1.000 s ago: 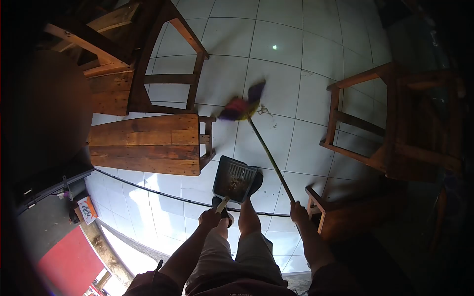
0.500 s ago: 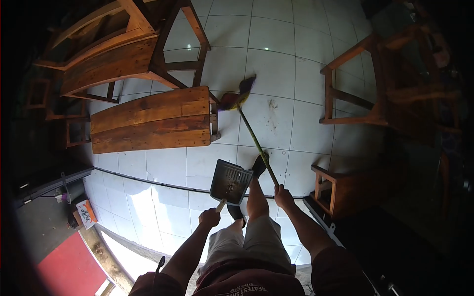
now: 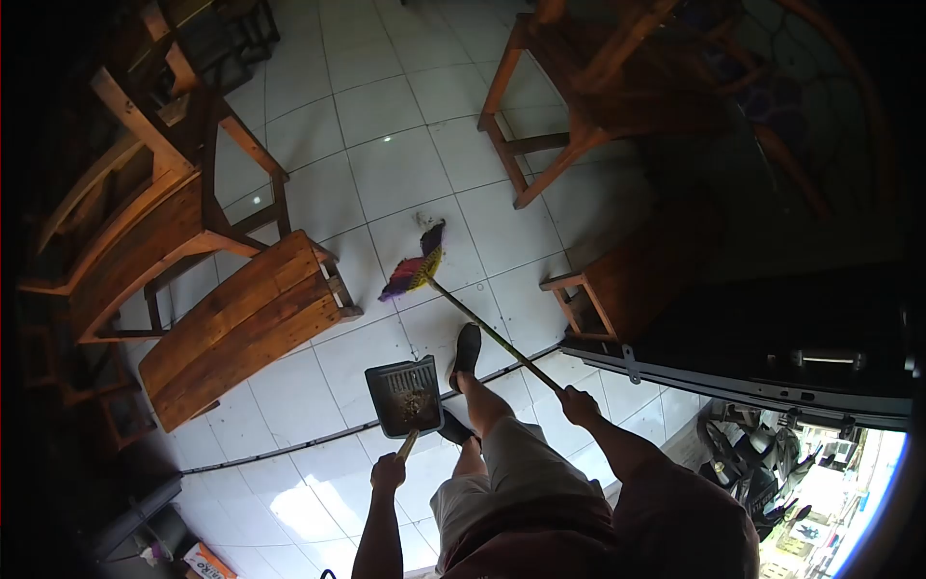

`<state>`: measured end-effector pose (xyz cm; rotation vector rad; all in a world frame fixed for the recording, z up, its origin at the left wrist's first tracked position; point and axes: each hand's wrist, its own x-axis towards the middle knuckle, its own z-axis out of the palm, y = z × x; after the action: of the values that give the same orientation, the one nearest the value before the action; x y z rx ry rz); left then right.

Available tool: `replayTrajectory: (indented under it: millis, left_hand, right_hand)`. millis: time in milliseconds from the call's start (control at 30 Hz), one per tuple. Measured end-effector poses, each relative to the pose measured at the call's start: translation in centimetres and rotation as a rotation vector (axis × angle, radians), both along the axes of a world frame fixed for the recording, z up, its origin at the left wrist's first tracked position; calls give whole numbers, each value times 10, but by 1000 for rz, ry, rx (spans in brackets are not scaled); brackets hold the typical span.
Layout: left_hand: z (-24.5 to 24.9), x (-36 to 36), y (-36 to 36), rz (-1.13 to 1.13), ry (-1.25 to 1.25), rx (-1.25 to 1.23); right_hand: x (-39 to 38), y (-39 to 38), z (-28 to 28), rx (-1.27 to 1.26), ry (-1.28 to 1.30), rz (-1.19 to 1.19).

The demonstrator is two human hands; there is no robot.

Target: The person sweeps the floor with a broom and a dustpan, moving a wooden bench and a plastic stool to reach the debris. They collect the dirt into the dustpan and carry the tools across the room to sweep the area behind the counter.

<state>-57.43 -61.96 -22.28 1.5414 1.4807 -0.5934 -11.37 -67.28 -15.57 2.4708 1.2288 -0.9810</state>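
My left hand [image 3: 388, 472] is closed round the light handle of a grey dustpan [image 3: 377, 403], low over the tiles in front of my feet. Brownish debris [image 3: 413, 405] lies inside the pan. My right hand [image 3: 580, 406] grips the upper end of a long green stick, the handle of a broom [image 3: 494, 334]. Its purple, red and yellow bristle head [image 3: 417, 269] rests on the floor ahead of the dustpan. Just beyond the bristles is a small patch of dirt [image 3: 424, 221] on the tiles.
A wooden bench [image 3: 236, 328] stands left of the broom, with a larger wooden seat [image 3: 145, 241] behind it. Another wooden frame [image 3: 526, 145] is at the upper right, and a low bench [image 3: 627, 280] below it. A dark floor track [image 3: 318, 441] crosses the white tiles [image 3: 386, 169].
The view has turned to the right. The broom head has moved away from the bench end and closer to the dustpan. Both hands keep their holds.
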Motion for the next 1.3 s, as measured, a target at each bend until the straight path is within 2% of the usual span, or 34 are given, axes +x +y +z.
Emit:
replayTrajectory:
  millis: [100,167,300,367,433,467,500,533,600,633,667,733,800,833,900,933,967,1033,1067,1100,1167,1233,1267,1300]
  left_hand:
    - [-4,7,3,-82,24,37]
    - [22,29,23,50,88,-68]
    - [28,49,52,-9,109,-139]
    - [33,63,69,-59,116,-145]
    - [39,78,92,-219,81,-115]
    - [10,68,92,-346,8,-9]
    - [-10,59,101,-480,-62,91]
    - [10,76,123,-524,-52,54]
    - [58,115,174,-570,-50,18]
    - [75,137,197,-583,-53,-25]
    - [82,153,216,-481,77,-82]
    - [101,184,256,-469,94,-68]
    - [110,211,291,-430,133,-106]
    - [109,224,305,-460,133,-94]
    - [107,240,328,-512,72,95]
    - [106,250,341,-555,94,114]
    - [106,262,353,-599,117,127]
    - [87,267,383,-669,105,135]
    - [116,298,394,-697,131,51]
    - [123,316,409,-763,129,-17]
    - [117,335,438,-863,144,-21]
    - [121,363,466,-908,197,-114]
    - [117,367,478,-969,103,4]
    - [110,375,490,-991,113,13]
  right_hand:
    - [-9,22,-34,113,92,-146]
    - [-17,61,-50,227,117,-216]
    - [-24,85,-71,328,251,-333]
    - [-26,65,-53,282,281,-395]
    - [-16,41,-10,296,333,-379]
    - [-10,15,-10,370,258,-225]
    - [-5,-3,0,367,225,-191]
    - [-2,-16,16,335,184,-216]
    - [9,-49,16,226,284,-292]
    - [24,-17,71,-47,562,-931]
    - [27,-25,69,7,592,-935]
    - [29,-25,76,73,632,-974]
    - [36,-7,98,6,981,-1431]
    - [35,-3,95,10,1040,-1477]
    - [8,-9,59,386,869,-1120]
    - [5,-2,64,455,767,-1056]
    - [10,6,78,470,768,-1085]
    - [6,16,114,192,872,-1604]
    - [3,16,137,135,897,-1648]
    - [6,18,154,98,910,-1689]
    - [2,28,170,138,939,-1741]
    - [-3,52,158,171,759,-1734]
    - [1,77,146,221,601,-1563]
    - [7,101,136,220,492,-1489]
